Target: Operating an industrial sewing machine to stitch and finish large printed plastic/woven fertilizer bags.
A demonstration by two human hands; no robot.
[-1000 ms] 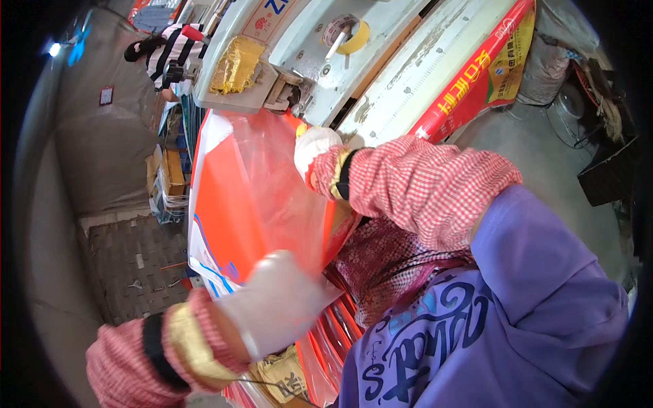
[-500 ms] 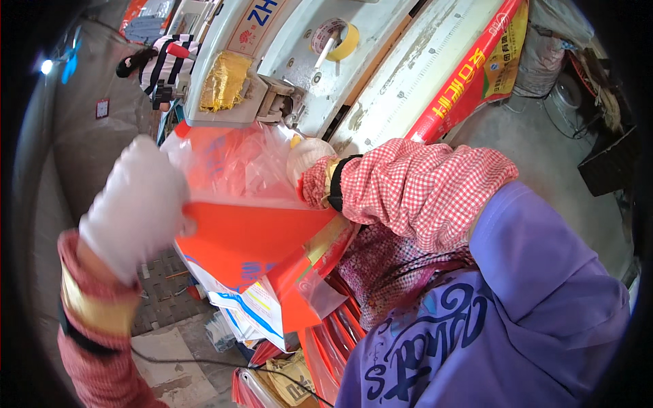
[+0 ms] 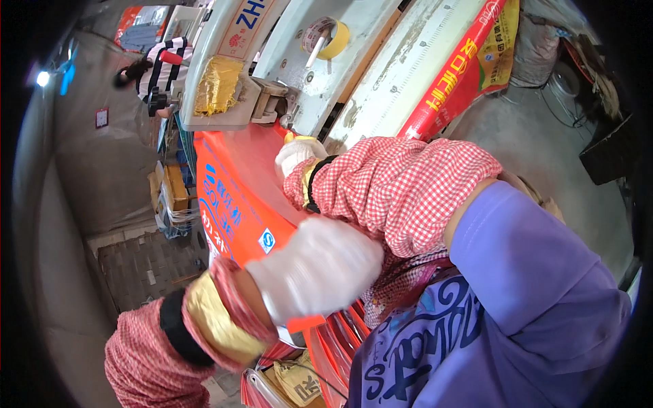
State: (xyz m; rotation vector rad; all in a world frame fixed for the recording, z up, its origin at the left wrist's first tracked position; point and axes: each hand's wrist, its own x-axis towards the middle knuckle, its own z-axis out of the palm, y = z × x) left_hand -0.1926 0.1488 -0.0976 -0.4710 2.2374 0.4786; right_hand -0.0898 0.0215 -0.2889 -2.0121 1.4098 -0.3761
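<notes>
A large red plastic bag [image 3: 224,197] with blue and white printing hangs from beneath the head of a white machine [image 3: 224,115] that looks like a sewing machine. My right hand [image 3: 299,158], in a white glove with yellow fingertips, is closed at the bag's upper right edge beside the machine's metal parts. Its fingers are partly hidden. Lower down, my left hand [image 3: 320,268], also gloved in white, passes in front of the bag's lower right part. Motion smears it and its fingers cannot be made out.
On the machine bed lies a yellow tape roll [image 3: 333,41] with a white stick in it. A ruled white board [image 3: 401,75] and a red and yellow printed sheet [image 3: 469,68] slope to the right. Red bags [image 3: 337,347] stack near my lap. Another person [image 3: 160,68] is at far left.
My left hand has swept from the left to the lower middle, across the bag. The bag has swung open flat, showing its printed face; the clear film and loose papers are no longer visible.
</notes>
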